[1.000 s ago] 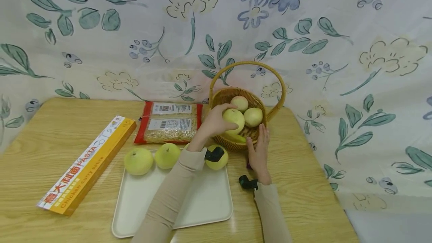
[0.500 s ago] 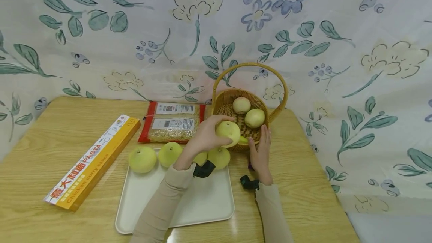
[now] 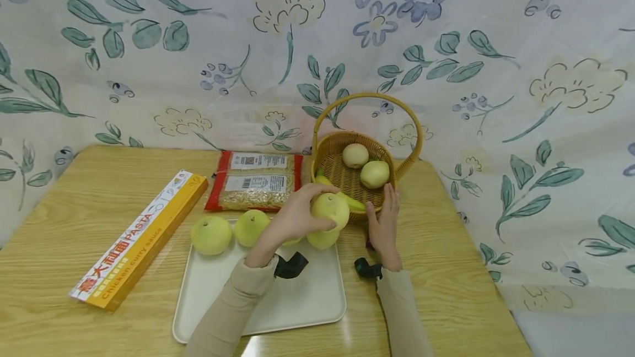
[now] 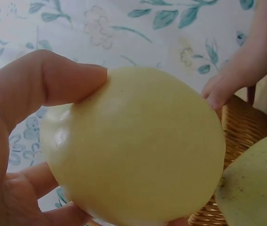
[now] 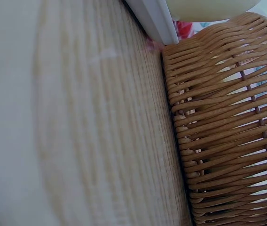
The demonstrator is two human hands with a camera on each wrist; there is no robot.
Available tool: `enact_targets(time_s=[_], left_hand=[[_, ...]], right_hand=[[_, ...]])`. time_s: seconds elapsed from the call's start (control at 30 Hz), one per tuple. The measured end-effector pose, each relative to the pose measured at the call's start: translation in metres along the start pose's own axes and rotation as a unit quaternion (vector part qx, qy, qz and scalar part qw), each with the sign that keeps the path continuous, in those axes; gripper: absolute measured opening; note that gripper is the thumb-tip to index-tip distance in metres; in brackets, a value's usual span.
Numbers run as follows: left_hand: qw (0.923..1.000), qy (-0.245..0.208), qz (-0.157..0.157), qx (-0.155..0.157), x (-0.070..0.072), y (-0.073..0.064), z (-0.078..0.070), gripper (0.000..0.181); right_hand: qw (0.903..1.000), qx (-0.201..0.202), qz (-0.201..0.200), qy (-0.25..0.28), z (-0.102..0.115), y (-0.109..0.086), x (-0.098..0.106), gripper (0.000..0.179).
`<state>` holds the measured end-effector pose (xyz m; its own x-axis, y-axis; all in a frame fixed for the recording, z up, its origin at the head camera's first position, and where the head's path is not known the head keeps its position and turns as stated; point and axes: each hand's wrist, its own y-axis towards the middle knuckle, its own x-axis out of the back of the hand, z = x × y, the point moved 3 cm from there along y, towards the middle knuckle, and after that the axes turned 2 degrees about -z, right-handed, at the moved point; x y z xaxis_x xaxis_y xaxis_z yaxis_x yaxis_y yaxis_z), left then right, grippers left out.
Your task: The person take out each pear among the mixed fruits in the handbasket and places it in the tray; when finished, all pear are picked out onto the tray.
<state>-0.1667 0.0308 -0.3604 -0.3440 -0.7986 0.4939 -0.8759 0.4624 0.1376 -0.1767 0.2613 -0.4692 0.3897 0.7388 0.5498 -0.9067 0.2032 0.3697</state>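
Observation:
My left hand [image 3: 296, 214] grips a round yellow-green fruit [image 3: 333, 209], thumb and fingers spread around its sides in the left wrist view. It is held over the far right corner of the white tray [image 3: 292, 304], close to the front of a wicker basket [image 3: 341, 174]. Inside the basket lie a pinkish peach [image 3: 355, 155], a pale yellow fruit [image 3: 374, 174] and a banana [image 3: 354, 203], partly covered by the held fruit. With fingers fairly straight, my right hand [image 3: 383, 230] rests against the basket's front right rim. The right wrist view shows the basket's woven side [image 5: 232, 122] but no hand.
Several similar fruits [image 3: 211, 235] line the tray's far edge, some partly hidden. A red-edged clear packet [image 3: 255, 180] lies behind it. To the left is a long pasta box [image 3: 141, 241]. The basket's tall handle [image 3: 367, 94] arches up before a floral cloth [image 3: 223, 43].
My left hand has carried the fruit out of the basket, moving left and toward me, over the tray's corner. More of the banana shows. My right hand has stayed at the basket's rim.

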Motion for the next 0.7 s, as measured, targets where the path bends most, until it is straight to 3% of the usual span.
enact_targets(time_s=[0.2,0.4,0.7], left_hand=[[0.9995,0.009,0.004,-0.029,0.0,-0.014,0.01,0.059],[0.9986,0.012,0.03,-0.043,-0.001,-0.032,0.013,0.059],[0.9977,0.012,0.028,-0.06,-0.021,-0.046,0.022,0.06]], right_hand=[[0.9999,-0.003,-0.001,0.01,0.0,-0.002,-0.002,0.069],[0.9999,0.006,-0.003,0.01,0.0,-0.001,-0.001,0.07],[0.9999,0.008,-0.001,0.007,-0.001,0.001,0.0,0.071]])
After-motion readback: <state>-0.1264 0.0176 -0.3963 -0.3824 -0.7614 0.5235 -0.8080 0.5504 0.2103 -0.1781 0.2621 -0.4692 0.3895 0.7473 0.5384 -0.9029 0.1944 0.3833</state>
